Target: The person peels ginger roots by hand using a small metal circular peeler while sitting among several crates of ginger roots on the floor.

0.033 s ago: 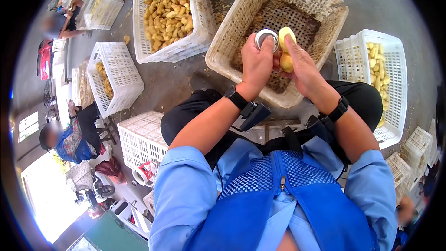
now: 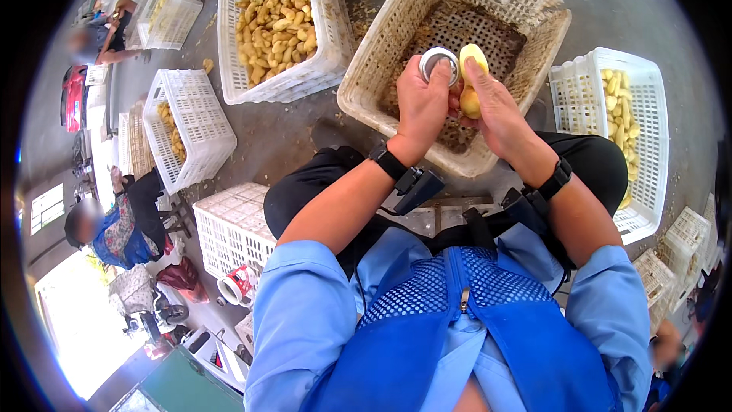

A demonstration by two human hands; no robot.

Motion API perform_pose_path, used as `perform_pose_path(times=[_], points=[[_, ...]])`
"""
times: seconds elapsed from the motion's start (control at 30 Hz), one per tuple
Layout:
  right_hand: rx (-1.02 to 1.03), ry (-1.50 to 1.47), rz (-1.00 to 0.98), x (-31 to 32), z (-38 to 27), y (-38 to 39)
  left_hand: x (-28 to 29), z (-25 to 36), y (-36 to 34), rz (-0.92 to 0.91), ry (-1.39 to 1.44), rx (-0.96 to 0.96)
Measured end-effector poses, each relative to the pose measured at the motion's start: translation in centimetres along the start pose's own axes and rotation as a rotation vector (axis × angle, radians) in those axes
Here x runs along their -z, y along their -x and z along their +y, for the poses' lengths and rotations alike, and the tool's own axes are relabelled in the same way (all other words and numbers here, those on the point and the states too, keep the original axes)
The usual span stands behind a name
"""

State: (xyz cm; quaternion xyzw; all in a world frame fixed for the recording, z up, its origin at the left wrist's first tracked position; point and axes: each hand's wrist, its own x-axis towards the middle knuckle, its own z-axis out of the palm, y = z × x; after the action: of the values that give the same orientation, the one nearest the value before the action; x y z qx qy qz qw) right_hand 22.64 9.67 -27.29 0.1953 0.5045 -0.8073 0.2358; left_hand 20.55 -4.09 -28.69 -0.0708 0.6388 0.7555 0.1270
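Note:
My left hand [image 2: 422, 107] is closed around a round, silver-rimmed metal ring-like tool [image 2: 436, 52], its thumb lying over the ring. Just to its right, my right hand [image 2: 499, 116] grips a knobbly yellow piece of ginger root [image 2: 470, 102], thumb pressed along it. The upper end of the root is pale and smooth, the lower end darker yellow. Both hands are close together above a dirty cream plastic crate [image 2: 457, 154], whose perforated bottom is coated with brown grime. My left fingertips are partly hidden behind the hand and root.
A white crate [image 2: 335, 53] heaped with ginger stands ahead to the left, a smaller one [image 2: 200, 133] nearer. On the right is a white crate [image 2: 648, 145] of paler pieces. An upturned white crate [image 2: 232, 240] sits by my left knee. Other people work at far left.
The root has shifted very slightly in my right hand. Otherwise nothing visibly differs.

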Motion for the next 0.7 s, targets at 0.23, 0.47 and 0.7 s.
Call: perform_pose_path(times=[0.23, 0.47, 0.7], points=[[0.173, 0.099, -0.206, 0.1, -0.6, 0.4, 1.3, 2.4, -0.8, -0.081, -0.012, -0.126], [0.198, 0.015, -0.319, 0.1, -0.8, 0.6, 3.1, 4.8, 0.9, -0.152, -0.297, -0.295], [0.083, -0.142, -0.265, -0.5, -1.0, 1.1, 3.1, 5.5, 1.9, -0.213, -0.322, -0.301]])
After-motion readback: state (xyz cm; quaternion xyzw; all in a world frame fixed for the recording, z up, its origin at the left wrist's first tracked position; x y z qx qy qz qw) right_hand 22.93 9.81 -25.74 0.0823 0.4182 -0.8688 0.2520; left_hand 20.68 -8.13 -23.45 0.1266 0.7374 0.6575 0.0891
